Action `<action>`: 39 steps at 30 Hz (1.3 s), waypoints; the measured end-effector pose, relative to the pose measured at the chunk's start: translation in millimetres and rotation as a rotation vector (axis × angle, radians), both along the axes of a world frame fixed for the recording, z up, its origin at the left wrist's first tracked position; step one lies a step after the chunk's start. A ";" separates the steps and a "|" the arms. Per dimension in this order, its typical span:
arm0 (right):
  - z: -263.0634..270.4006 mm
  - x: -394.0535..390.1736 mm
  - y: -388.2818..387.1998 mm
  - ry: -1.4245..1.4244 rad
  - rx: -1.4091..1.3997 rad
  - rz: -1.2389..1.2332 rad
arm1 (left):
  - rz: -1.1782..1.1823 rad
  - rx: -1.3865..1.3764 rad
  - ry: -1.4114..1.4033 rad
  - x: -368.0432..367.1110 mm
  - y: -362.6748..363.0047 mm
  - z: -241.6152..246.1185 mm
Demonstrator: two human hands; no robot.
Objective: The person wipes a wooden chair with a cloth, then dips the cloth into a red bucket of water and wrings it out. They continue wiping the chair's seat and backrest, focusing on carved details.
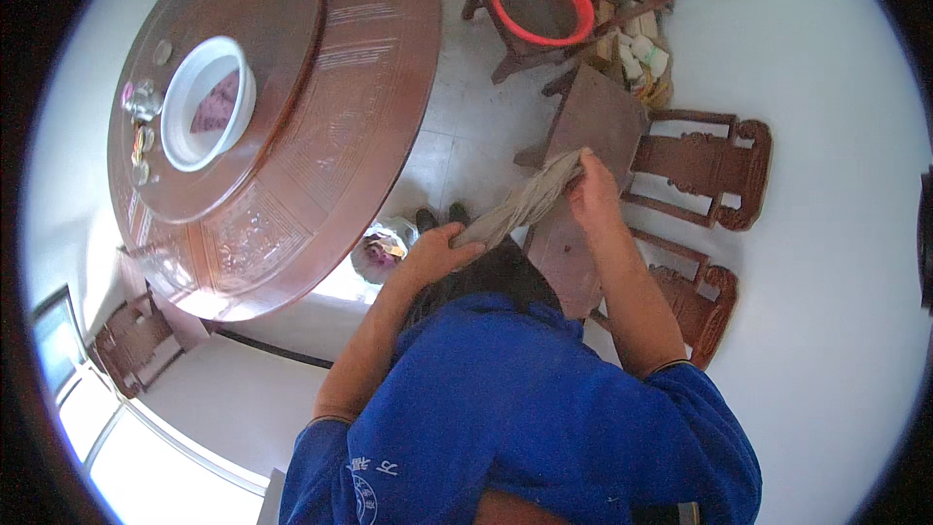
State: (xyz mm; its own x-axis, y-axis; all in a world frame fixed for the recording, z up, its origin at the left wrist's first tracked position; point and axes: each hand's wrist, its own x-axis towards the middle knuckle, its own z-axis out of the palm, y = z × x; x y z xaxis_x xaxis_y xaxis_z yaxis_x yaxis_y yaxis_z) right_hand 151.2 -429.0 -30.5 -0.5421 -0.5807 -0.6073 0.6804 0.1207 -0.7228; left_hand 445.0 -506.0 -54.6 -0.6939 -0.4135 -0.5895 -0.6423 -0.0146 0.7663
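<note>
A folded, wrinkled grey-brown cloth [521,208] is stretched between my two hands, slanting up to the right. At its lower end, my left hand [444,251] grips it with the thumb on top. My right hand [594,193] pinches the upper end, above a brown wooden bench or row of seats [594,120]. To the left stands a large round carved wooden table [379,73] with a raised turntable. On it rests a white basin [248,91] with something purplish inside.
A red basin [585,4] holding dark liquid stands on a wooden stool [506,51]. Carved wooden chairs [703,168] line the white wall at right. Near my feet is a lined waste bin [357,255]. Glass items [146,102] sit beside the white basin.
</note>
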 end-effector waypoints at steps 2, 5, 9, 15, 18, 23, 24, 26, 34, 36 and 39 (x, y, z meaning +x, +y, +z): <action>-1.6 -24.7 12.6 -0.002 -0.007 -0.086 | -0.091 0.044 -0.051 -26.4 -20.6 17.9; 11.3 -58.8 12.6 0.005 -0.054 -0.115 | -0.070 -0.130 0.019 -64.4 -43.0 10.5; 9.8 -119.6 10.4 0.021 0.030 -0.239 | 0.040 -0.170 0.192 -136.9 -81.2 -10.2; -21.0 -223.5 -36.5 -0.067 -0.010 -0.273 | 0.200 -0.050 0.182 -257.3 -137.7 -6.0; -28.5 -274.7 -85.0 -0.110 -0.038 -0.212 | 0.355 0.045 0.228 -301.4 -164.5 -10.9; -26.4 -319.4 -124.1 -0.164 -0.088 -0.062 | 0.558 0.188 0.288 -379.1 -220.1 9.4; -31.1 -327.7 -135.4 -0.160 -0.059 -0.029 | 0.546 0.146 0.239 -386.9 -231.3 10.1; -47.3 -358.2 -164.3 -0.128 0.017 0.015 | 0.478 0.010 0.235 -424.2 -261.5 5.3; -131.0 -413.0 -275.5 0.178 0.311 0.185 | 0.233 -0.445 0.035 -504.7 -368.1 -129.8; -199.0 -450.9 -287.3 0.695 0.180 0.259 | 0.231 -0.515 0.173 -533.0 -380.8 -157.5; -214.2 -443.9 -284.0 0.920 0.314 0.501 | -0.023 -0.647 -0.024 -510.7 -365.9 -173.3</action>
State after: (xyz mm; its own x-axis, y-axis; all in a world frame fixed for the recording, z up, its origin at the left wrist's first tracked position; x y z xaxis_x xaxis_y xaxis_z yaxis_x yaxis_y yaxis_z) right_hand -292.7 -713.0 -244.7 -0.6095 -0.7523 -0.2501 -0.2823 0.5007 -0.8183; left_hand -65.7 -871.9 -227.8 -0.6965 -0.6757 -0.2415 -0.6540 0.4593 0.6012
